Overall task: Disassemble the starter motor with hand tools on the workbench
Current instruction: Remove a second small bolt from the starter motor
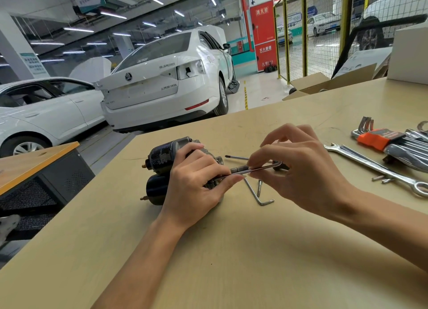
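Note:
The starter motor [161, 160] lies on its side on the tan workbench [231, 250], two dark cylinders pointing left. My left hand [196, 185] grips its housing from the right. My right hand [298, 167] pinches an L-shaped hex key [257, 167] whose long shaft runs left into the housing under my left fingers. A second hex key [259, 196] lies on the bench just below my hands. A long bolt [236, 157] lies behind the held key, and a short bolt [259, 188] stands beside the second key.
A combination wrench [375, 167] lies to the right with two small screws [382, 179] beside it. A hex key set in an orange holder [379, 138] and more wrenches sit at the far right. Cardboard boxes [328, 81] stand at the back edge. White cars are parked beyond.

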